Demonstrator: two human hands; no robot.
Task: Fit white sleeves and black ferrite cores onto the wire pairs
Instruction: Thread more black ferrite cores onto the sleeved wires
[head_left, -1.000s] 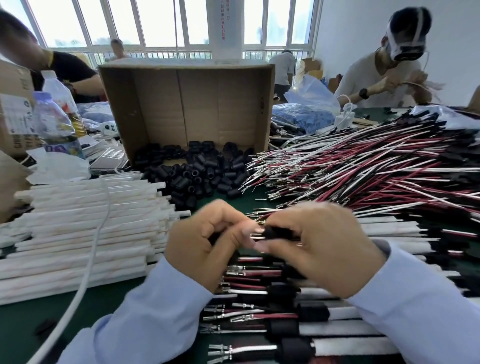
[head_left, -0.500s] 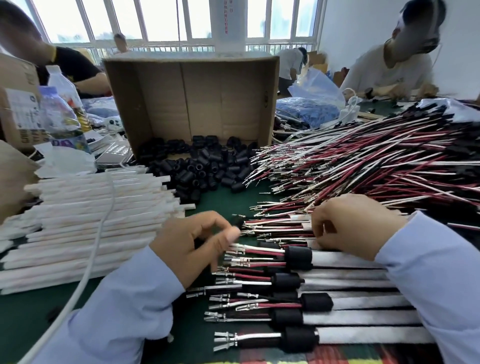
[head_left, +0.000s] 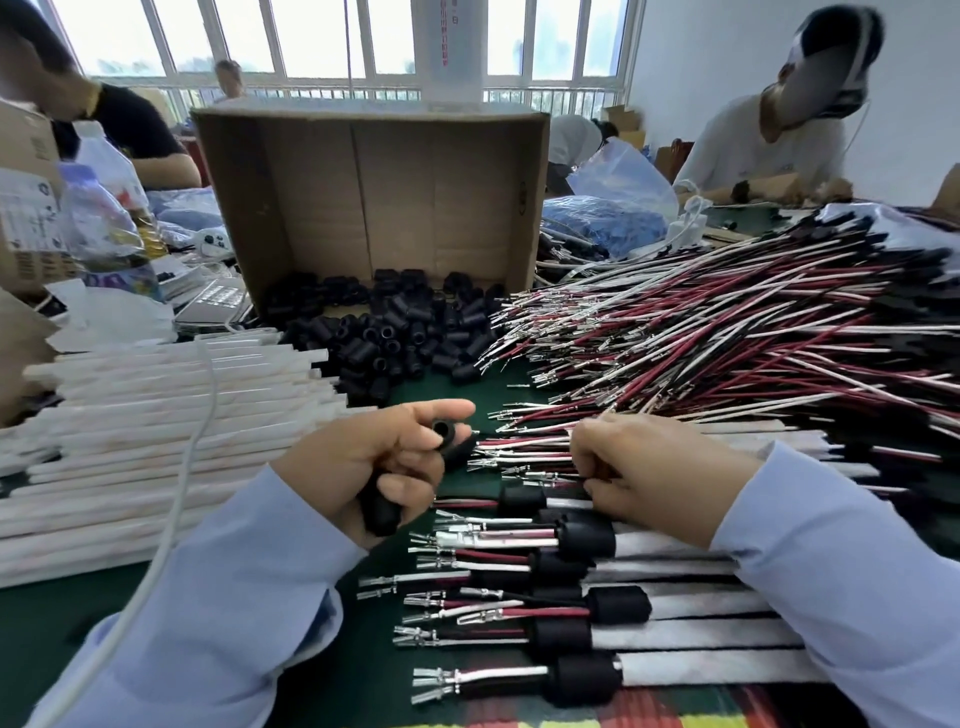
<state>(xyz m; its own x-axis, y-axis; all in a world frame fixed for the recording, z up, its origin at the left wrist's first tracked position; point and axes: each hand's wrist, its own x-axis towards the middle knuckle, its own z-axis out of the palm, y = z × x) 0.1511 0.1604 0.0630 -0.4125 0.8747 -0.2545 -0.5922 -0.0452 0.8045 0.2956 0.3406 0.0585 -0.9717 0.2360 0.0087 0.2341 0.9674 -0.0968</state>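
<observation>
My left hand (head_left: 374, 462) holds several black ferrite cores (head_left: 382, 512) in its curled fingers, with one core (head_left: 442, 430) pinched up near the thumb and forefinger. My right hand (head_left: 652, 470) grips a red and white wire pair (head_left: 519, 449) at the near edge of the big wire pile (head_left: 727, 338). Finished wire pairs with black cores and white sleeves (head_left: 613, 631) lie in a row below my hands. Loose cores (head_left: 395, 332) spill from the cardboard box (head_left: 374, 192). White sleeves (head_left: 156, 415) are stacked on the left.
A white cable (head_left: 182, 483) runs across the sleeve stack toward me. Plastic bottles (head_left: 104, 228) and a carton stand at the far left. A blue bag (head_left: 608, 218) lies behind the wires. Other people work at the far side of the green table (head_left: 67, 608).
My hands have parted. The right hand set the finished pair down and moved onto a fresh wire pair at the pile's edge; the left hand lifted, showing a core at its fingertips.
</observation>
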